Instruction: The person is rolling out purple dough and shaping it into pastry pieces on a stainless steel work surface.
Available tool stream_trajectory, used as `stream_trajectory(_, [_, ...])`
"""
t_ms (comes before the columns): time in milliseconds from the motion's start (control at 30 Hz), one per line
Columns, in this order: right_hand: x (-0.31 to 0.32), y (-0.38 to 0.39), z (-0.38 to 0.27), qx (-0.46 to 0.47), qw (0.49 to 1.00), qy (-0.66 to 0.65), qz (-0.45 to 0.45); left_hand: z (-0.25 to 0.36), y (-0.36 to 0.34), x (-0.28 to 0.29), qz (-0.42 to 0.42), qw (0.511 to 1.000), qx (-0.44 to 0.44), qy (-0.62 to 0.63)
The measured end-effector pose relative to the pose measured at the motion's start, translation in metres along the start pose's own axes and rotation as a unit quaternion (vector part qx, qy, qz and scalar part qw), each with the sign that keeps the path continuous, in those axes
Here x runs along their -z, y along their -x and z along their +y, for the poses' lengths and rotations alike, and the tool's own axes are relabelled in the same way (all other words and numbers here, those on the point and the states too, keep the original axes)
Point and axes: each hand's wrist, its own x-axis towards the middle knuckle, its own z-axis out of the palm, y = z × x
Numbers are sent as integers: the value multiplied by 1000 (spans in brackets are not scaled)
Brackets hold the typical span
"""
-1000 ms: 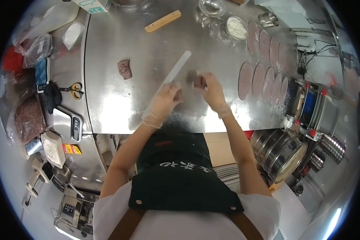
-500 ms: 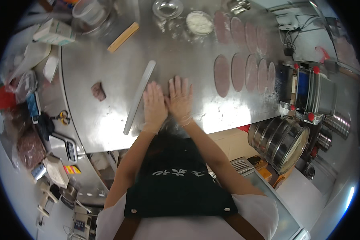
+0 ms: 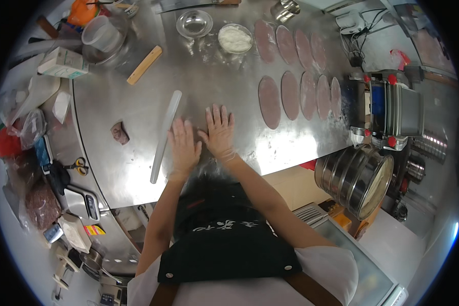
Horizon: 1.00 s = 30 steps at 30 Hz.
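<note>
My left hand (image 3: 184, 147) lies flat on the steel table (image 3: 209, 79) with its fingers stretched out. Close beside it on the left is a pale, smooth rolling pin (image 3: 166, 136). To the right, my right hand (image 3: 220, 133) is also flat, fingers spread and thumb reaching toward the left hand; a small gap parts the two. Both hands seem to wear thin clear gloves, and neither holds anything. A small brownish-purple lump of dough (image 3: 120, 133) rests left of the rolling pin. Thin oval sheets of purplish dough (image 3: 269, 102) lie in two rows at the right.
A bowl of white flour (image 3: 235, 39) and a metal bowl (image 3: 194, 24) stand at the far side. Left of them lies a wooden-edged scraper (image 3: 144, 65). Scissors (image 3: 78, 166) and a scale (image 3: 81, 203) sit left; a roller machine (image 3: 396, 109) stands right, above stacked round sieves (image 3: 354, 181).
My hands have drawn apart; the thumbs were together before and now a gap shows. The whole view has shifted a little. Rolling pin and dough appear to stay in place.
</note>
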Motion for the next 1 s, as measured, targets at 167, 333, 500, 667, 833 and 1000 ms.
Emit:
stream_trajectory(167, [7, 2, 36, -38, 974, -219, 41, -44, 67, 24, 110, 974, 197, 7])
stream_trajectory(333, [100, -30, 9, 158, 985, -50, 53, -66, 75, 31, 139, 978, 156, 24])
stream_trajectory(500, [107, -6, 50, 244, 967, 42, 62, -35, 38, 64, 92, 993, -55, 43])
stream_trajectory(667, [74, 42, 74, 138, 990, -4, -35, -30, 37, 38, 53, 996, -68, 36])
stream_trajectory(833, [55, 45, 69, 105, 994, -31, -23, -19, 35, 34, -78, 995, 51, 23])
stream_trajectory(1000, [46, 43, 52, 13, 991, 96, -94, -9, 37, 19, -40, 990, 131, -46])
